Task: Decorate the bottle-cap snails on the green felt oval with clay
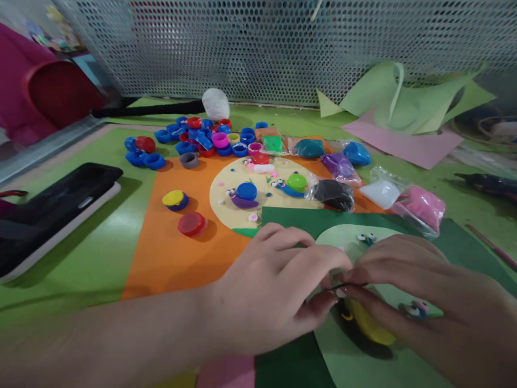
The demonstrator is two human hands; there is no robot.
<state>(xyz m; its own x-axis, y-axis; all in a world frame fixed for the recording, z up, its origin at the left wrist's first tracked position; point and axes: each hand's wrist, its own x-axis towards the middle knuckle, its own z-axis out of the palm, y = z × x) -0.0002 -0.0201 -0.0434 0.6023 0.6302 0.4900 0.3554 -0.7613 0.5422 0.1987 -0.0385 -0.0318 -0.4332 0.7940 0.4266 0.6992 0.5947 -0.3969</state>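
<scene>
My left hand (283, 275) and my right hand (428, 291) meet over a pale green paper oval (335, 237) on a dark green sheet (286, 218). Thumb and fingers of both are pinched together. A thin dark sliver shows between the fingertips, too small to name. Just below them lies a yellow and dark clay figure (369, 323), partly covered by my right hand. Small googly eyes (367, 238) show behind the fingers. Another little clay piece with eyes (418, 309) peeks out beside my right hand.
Behind, an orange sheet (177, 264) bears a cream circle (220, 202) with clay snails. Blue, red and pink bottle caps (204, 140) are heaped there. Bagged clay (333, 194) lies rightward, near cut paper (404, 134). A black device (60, 205) sits at left; perforated metal (242, 54) stands behind.
</scene>
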